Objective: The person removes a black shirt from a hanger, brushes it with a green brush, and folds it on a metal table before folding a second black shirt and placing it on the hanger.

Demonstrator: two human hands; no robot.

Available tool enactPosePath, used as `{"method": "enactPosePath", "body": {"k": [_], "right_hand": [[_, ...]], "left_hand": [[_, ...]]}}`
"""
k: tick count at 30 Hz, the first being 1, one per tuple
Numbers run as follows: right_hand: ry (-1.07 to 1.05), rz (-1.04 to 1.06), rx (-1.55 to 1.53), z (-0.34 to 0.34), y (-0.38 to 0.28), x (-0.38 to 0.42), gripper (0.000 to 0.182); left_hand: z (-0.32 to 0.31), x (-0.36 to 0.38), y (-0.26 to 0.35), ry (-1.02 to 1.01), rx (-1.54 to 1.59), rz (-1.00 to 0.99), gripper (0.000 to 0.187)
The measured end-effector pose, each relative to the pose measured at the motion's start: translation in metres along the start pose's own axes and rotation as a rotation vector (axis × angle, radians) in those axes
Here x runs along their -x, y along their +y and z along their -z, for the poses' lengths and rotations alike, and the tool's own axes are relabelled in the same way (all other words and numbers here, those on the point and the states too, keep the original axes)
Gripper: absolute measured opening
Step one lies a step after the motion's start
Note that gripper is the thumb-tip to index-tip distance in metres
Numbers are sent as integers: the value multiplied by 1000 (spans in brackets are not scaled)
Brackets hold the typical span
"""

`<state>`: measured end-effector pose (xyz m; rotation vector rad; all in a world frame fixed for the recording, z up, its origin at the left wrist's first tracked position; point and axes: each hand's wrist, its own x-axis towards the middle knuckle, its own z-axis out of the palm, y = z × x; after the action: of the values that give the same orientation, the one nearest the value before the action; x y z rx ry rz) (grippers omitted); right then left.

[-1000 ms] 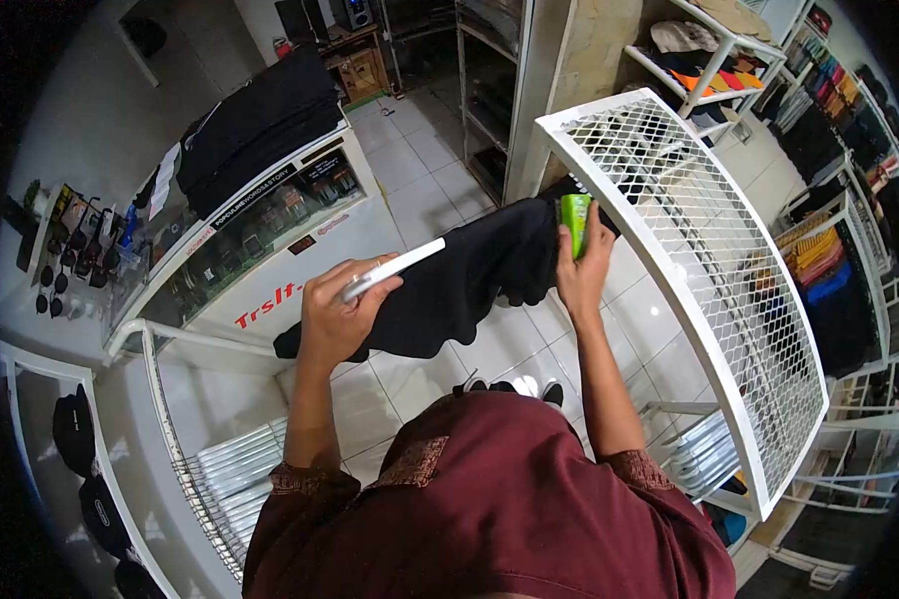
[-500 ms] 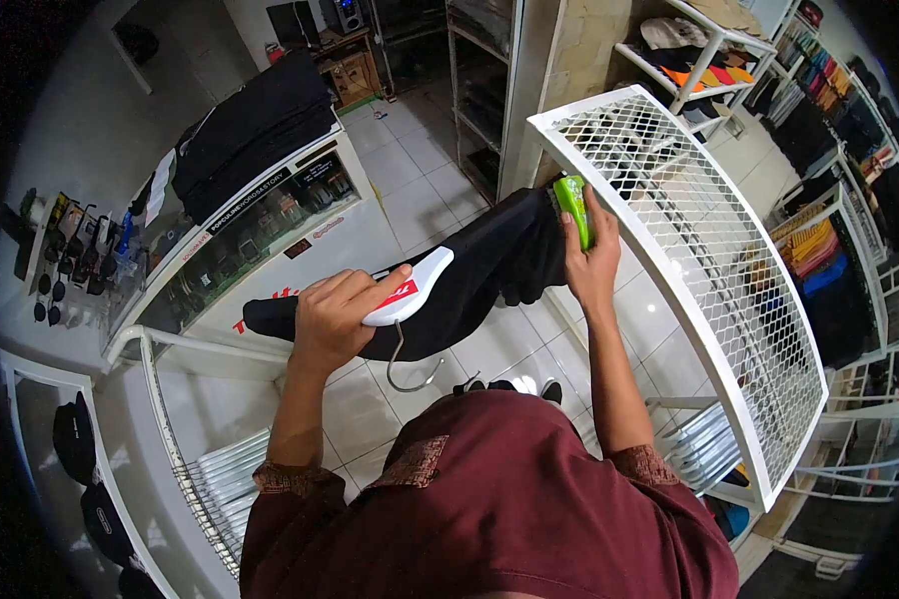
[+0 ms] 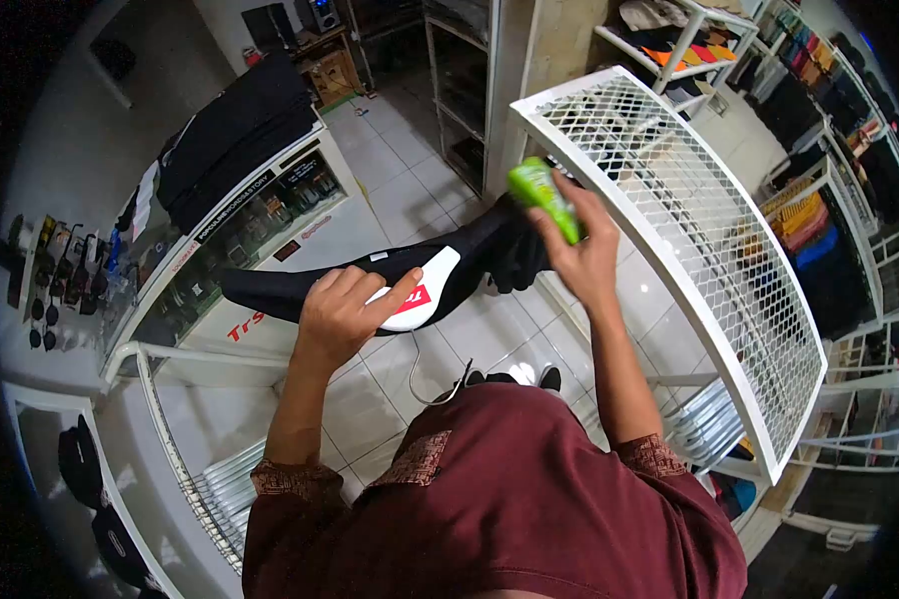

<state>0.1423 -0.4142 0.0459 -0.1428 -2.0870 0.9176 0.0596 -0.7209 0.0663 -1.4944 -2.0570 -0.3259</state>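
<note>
My left hand is closed on a white hanger with a red label, its metal hook pointing down toward my body. A black garment hangs on the hanger and stretches from the left across to the right. My right hand grips a bright green object, slightly blurred, raised near the garment's right end. What the green object is cannot be made out.
A white mesh rack curves along my right side. At the left stand a glass display counter with folded black clothes on top and a white rail. White shelves are at the back right.
My right hand has moved up and left with the green object, which now tilts more. The hanger has turned a little, and the view has shifted slightly.
</note>
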Motion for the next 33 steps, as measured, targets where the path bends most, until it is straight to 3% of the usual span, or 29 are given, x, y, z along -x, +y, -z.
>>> {"method": "enactPosePath", "body": {"k": [1, 3, 6, 7, 9, 10, 12, 15, 18, 21, 23, 28, 33], "right_hand": [[-67, 121, -34, 0, -9, 3, 50], [-270, 69, -115, 2, -28, 14, 53], [-147, 30, -43, 6, 9, 19, 50], [-61, -131, 21, 14, 24, 21, 48], [87, -277, 366, 35, 39, 22, 48], [103, -269, 368, 43, 36, 23, 48], [140, -274, 180, 64, 17, 33, 47], [-15, -19, 72, 82, -19, 49, 46], [-99, -140, -7, 110, -22, 69, 47], [114, -379, 332, 157, 23, 105, 48], [282, -419, 476, 197, 44, 139, 47], [529, -583, 564, 286, 32, 220, 51], [778, -517, 775, 370, 42, 278, 53]], "left_hand": [[-2, -1, -1, -4, 17, -12, 48], [-6, -5, -1, -7, 30, -32, 48], [0, -14, 4, -17, 76, -53, 47], [-3, -13, 4, 2, 140, -50, 48], [0, -15, 11, 7, 167, -81, 51], [1, -17, 15, 3, 182, -88, 52], [2, -23, 25, -9, 231, -92, 54], [4, -40, 45, -4, 268, -129, 55], [13, -56, 64, -23, 368, -163, 56], [25, -72, 90, -108, 556, -121, 52], [26, -84, 110, -133, 642, -133, 51], [8, -113, 168, -324, 971, -215, 48], [-22, -137, 243, -462, 1218, -232, 32]]}}
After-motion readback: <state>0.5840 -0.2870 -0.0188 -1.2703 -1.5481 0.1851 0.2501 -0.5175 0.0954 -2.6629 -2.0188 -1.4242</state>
